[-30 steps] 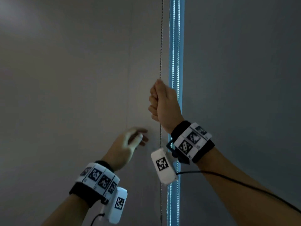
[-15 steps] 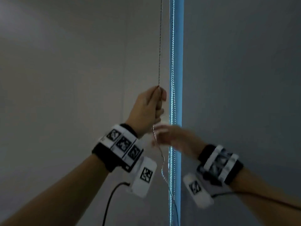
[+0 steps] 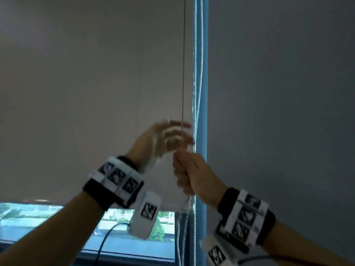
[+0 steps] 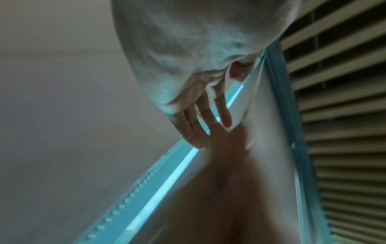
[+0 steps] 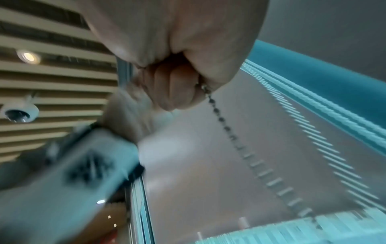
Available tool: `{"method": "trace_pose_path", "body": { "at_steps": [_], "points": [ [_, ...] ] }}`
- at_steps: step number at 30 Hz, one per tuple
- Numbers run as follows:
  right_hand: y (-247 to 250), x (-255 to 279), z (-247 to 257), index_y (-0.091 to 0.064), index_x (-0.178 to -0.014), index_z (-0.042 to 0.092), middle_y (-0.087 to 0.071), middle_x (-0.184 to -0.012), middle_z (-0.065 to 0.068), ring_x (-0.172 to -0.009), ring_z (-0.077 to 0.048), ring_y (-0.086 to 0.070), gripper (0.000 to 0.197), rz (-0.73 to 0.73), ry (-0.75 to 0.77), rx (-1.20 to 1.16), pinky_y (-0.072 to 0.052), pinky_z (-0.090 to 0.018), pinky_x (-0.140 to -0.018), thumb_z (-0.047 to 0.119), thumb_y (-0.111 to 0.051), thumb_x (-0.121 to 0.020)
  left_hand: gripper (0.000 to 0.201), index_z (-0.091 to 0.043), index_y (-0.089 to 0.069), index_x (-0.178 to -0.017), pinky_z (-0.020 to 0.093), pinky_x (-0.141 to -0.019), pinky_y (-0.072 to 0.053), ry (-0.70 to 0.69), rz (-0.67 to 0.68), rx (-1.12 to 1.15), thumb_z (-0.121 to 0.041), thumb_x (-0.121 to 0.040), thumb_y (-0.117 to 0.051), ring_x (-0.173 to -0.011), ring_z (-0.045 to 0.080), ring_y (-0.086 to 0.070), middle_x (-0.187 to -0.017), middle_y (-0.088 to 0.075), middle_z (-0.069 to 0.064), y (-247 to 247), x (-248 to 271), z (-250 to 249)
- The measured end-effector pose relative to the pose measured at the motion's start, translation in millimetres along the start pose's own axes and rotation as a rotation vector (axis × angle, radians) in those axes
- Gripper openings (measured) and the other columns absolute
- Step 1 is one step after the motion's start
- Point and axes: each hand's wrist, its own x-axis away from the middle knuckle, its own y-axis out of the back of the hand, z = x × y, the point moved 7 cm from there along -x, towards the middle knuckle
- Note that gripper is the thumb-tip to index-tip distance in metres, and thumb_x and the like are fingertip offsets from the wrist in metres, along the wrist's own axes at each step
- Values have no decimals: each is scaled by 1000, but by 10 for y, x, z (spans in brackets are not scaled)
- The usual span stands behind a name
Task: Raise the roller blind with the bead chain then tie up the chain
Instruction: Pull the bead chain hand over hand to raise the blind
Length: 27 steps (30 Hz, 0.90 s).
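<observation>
Overhead — beaded metal chain (image 3: 183,73) in fisted right hand (image 3: 194,173).

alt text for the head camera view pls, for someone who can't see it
The person's right hand grips the taut bead chain in a fist, while the blurred left hand reaches up beside it with fingers spread. Behind them hangs a grey roller blind, its bottom edge raised enough to show a strip of window with daylight and trees outside.

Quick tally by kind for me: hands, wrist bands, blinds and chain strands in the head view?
hands: 2, left hand open, right hand gripping the bead chain
wrist bands: 2
roller blinds: 2
lit chain strands by the gap: 2
Total: 8, plus the gripped chain
</observation>
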Motion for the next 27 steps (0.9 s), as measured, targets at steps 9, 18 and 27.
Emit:
{"method": "trace_pose_path", "body": {
  "at_steps": [9, 18, 27],
  "points": [
    [267, -226, 403, -60, -100, -7, -66, -76, -12, -68, -15, -64, 29, 221, -16, -140, -54, -22, -71, 12, -43, -86, 34, -17, -45, -73, 9, -38, -15, -135, -69, -86, -27, -101, -31, -37, 4, -15, -50, -20, -8, -370, 162, 232],
    [227, -325, 913, -48, -67, 19, -25, -48, 9, -35, -4, -17, 46, -69, 275, -4, -18, -12, -35, 37, -30, -105, 31, -12, -68, -99, 32, -82, -53, 61, 85, -283, -22, -96, -39, -90, 25, -64, -98, -68, 14, 95, 171, 283],
    [11, 236, 36, -67, -76, 17, -53, -56, 4, -49, -11, -43, 31, 426, 20, 195, -36, -24, -50, 32, -49, -96, 33, -6, -56, -94, 12, -36, -20, -281, -96, -228, -22, -102, -28, -37, 3, -20, -52, -25, -7, -451, -441, -1076]
  ]
}}
